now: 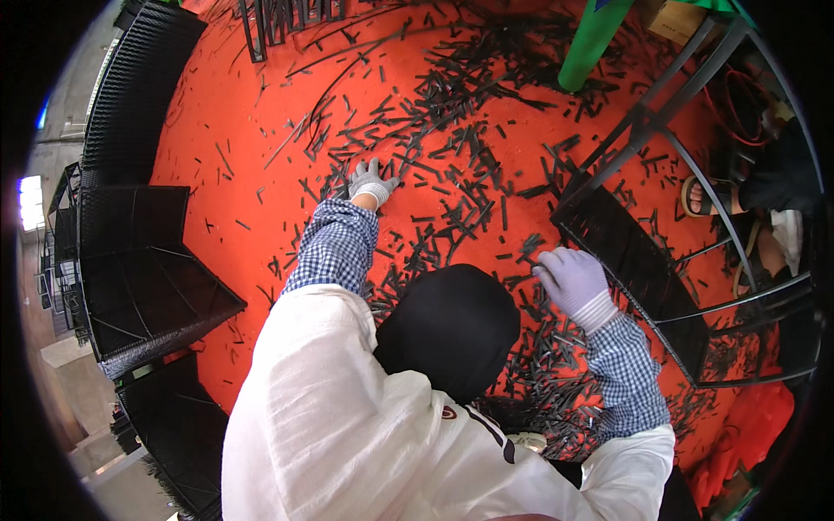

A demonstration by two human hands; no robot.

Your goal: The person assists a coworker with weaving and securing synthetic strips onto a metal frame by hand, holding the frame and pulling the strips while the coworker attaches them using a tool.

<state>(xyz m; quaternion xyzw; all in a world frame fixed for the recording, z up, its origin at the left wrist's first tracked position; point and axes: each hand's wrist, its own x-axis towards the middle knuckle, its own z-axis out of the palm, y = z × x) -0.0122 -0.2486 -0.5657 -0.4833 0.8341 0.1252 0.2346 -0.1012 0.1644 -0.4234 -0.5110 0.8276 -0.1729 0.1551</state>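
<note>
My left hand (372,181), in a grey knit glove, reaches forward with its fingers spread over the red floor covering (234,122). Short black strips (460,217) lie scattered beside and beyond it. To the right, my right hand (571,280) wears a pale lavender glove. Its fingers curl down together near some black strips (529,249); whatever is under the fingertips is hidden. Blue-and-white checked sleeve covers span both forearms. A rounded black form (447,330) lies between my arms.
Black woven furniture pieces (143,295) line the left side. A dark metal frame with a black panel (638,278) stands close to my right hand. Beyond it shows another person's sandalled foot (708,197). A green post (593,43) rises at the back, near a cardboard box (676,21).
</note>
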